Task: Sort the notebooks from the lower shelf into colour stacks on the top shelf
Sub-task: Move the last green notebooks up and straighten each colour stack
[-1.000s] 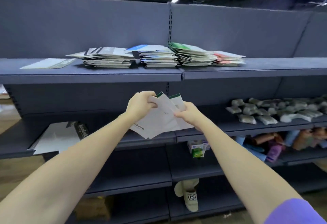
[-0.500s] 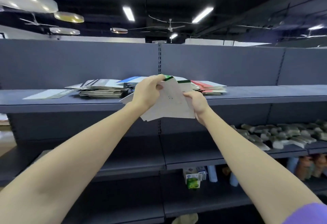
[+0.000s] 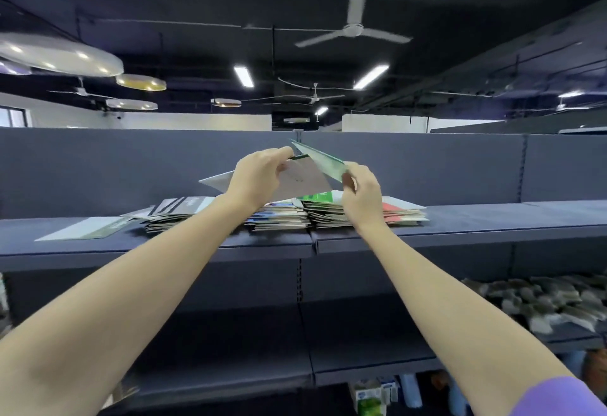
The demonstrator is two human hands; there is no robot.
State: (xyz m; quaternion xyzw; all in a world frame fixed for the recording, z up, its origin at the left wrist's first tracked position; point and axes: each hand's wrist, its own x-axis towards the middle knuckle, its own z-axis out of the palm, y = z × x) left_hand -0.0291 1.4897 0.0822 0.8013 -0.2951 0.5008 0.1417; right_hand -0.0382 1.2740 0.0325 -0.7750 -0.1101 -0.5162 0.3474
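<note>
A: What lies on the top shelf (image 3: 492, 222), starting at the left?

B: A single pale notebook (image 3: 82, 229) lies flat, then a grey stack (image 3: 174, 215), a blue stack (image 3: 279, 217), a green-topped stack (image 3: 320, 207) and a red stack (image 3: 402, 212), side by side.

A: And the hands?

B: Both are raised above the middle stacks. The left hand (image 3: 259, 179) has its fingers curled round a white notebook (image 3: 295, 180), cover tilted toward the camera. The right hand (image 3: 361, 189) pinches the lower corner of a green notebook (image 3: 320, 161), held slanting above the green-topped stack. The two notebooks touch near the left fingertips.

A: Anything lower down?

B: Blurred grey packets (image 3: 542, 297) sit on the shelf below, at the right.
</note>
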